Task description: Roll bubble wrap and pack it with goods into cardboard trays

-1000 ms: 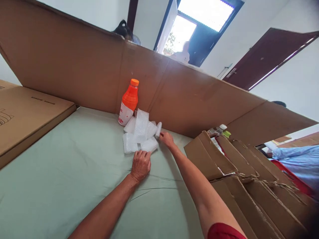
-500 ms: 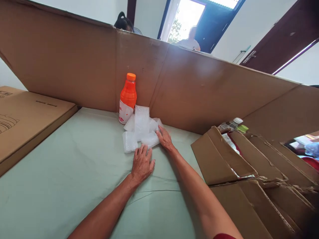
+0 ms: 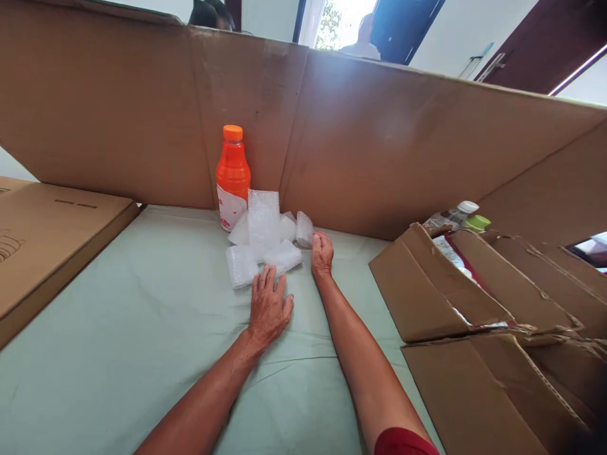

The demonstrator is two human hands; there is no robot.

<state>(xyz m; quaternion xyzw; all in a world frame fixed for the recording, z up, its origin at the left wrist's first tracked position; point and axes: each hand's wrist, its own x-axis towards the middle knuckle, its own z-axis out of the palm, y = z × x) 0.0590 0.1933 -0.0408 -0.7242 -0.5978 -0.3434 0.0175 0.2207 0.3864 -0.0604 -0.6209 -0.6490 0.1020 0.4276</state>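
Note:
Several pieces of clear bubble wrap (image 3: 263, 224) lie in a loose heap on the pale green cloth, one of them standing tall in the middle. My left hand (image 3: 271, 304) rests palm down in front of the heap, fingers a little apart, the fingertips at its near edge. On the heap's right side stands a curled piece of bubble wrap (image 3: 304, 230). My right hand (image 3: 322, 254) has its fingers drawn together at the right edge of that curled piece; the thumb's contact is partly hidden. Just behind the heap, an orange bottle (image 3: 232, 180) stands upright.
A tall cardboard wall (image 3: 379, 145) closes off the back. To the left lies a flat cardboard box (image 3: 66, 234). Open cardboard boxes (image 3: 441, 297) stand at the right, with a clear bottle (image 3: 458, 215) and a green cap (image 3: 478, 222) showing. Two people are beyond the wall.
My right hand has shifted right, its fingers now closed together, and the curled bubble wrap has come away from the heap with it. My left hand stays nearly still. The view has tilted down.

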